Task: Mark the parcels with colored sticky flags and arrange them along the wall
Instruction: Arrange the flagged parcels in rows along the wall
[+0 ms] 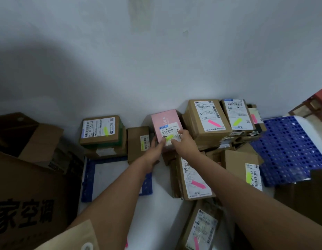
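Left box (99, 129): against the wall (156, 60), atop a stack, yellow flag (106, 131) on its label.
Left hand (154, 150): fingers curled around the pink parcel's lower left edge.
Pink parcel (165, 121): by the wall, between brown boxes, bearing a yellow sticky flag (170, 138).
Right hand (185, 141): fingers pinching the parcel's right edge beside that flag.
Right box (207, 114): pink flag (214, 123).

both forearms are bare from the elbow down to the hands, the left hand (153, 156) and the right hand (185, 143). no watch, ring or glove shows on them. at the bottom edge is a piece of tan cloth (73, 239) with a round white button (87, 246).
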### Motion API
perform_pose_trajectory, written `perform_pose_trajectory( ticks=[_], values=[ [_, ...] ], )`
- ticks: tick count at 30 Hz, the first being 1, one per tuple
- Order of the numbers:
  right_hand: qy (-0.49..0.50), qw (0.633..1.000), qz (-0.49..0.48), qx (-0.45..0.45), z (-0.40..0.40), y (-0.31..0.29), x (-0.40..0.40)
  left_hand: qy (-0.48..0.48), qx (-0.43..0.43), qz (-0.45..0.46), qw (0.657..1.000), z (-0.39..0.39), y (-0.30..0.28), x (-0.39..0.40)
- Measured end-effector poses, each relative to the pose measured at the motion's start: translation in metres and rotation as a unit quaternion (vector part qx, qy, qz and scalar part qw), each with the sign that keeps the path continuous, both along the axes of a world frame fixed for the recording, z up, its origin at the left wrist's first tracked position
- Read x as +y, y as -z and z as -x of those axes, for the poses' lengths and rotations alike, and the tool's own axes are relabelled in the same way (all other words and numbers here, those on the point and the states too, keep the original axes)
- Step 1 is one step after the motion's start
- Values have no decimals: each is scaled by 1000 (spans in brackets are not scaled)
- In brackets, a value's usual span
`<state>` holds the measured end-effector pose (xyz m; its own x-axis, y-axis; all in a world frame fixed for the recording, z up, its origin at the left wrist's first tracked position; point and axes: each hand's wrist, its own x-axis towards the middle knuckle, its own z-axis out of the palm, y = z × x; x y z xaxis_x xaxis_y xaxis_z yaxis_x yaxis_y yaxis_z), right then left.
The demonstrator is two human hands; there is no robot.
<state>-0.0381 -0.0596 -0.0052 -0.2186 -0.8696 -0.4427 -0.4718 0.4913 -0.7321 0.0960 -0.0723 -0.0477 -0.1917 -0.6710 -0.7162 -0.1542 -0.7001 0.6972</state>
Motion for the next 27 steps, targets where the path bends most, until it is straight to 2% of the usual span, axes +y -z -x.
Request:
perform_pose_trajectory(
  ticks=[9,12,18,27],
  values=[
    [23,999,-14,-36,4,-1,11,-34,51,24,998,-7,-2,-3],
    [29,998,10,-55,0,-8,15,-68,34,63,995,-15,-8,-1],
    [84,987,76,-114,-8,-26,24,-138,78,119,980,-55,-22,17],
    [77,990,77,-90,-30,-35,38,-171,104,112,973,-82,-36,52]
  ],
)
